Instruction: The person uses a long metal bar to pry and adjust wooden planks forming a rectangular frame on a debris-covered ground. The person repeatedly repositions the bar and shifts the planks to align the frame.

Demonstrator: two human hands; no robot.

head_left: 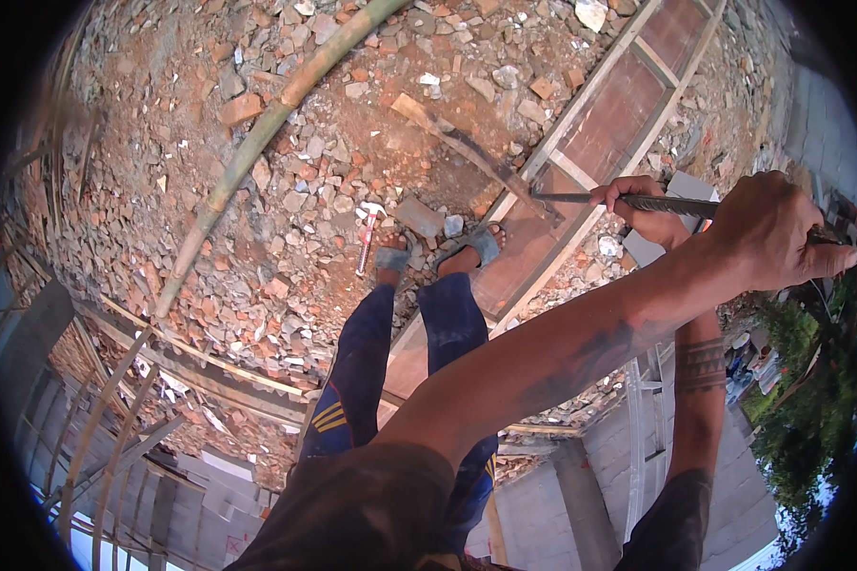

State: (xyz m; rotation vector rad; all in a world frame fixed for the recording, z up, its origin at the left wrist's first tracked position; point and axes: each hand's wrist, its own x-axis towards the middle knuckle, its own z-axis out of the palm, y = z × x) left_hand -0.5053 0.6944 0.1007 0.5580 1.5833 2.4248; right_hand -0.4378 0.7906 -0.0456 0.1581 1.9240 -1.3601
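Note:
A dark ribbed metal bar (674,204) runs sideways across the right of the view. My left hand (776,233) is closed round its right-hand part, and a dark end shows beyond the fist. My right hand (647,211) grips the bar farther along, toward its thin tip. My left forearm crosses over the right one. The tip appears to meet a rough wooden stick (481,160) lying across the edge of a long wooden panel (600,119) with a reddish-brown face and pale battens. Whether they touch, I cannot tell. My sandalled feet stand beside the panel.
A claw hammer (366,238) with a red handle lies on the rubble (328,152) left of my feet. One long bamboo pole (257,143) slants across the upper left. Grey block walls (538,519) and bamboo poles (114,433) stand at the lower edge.

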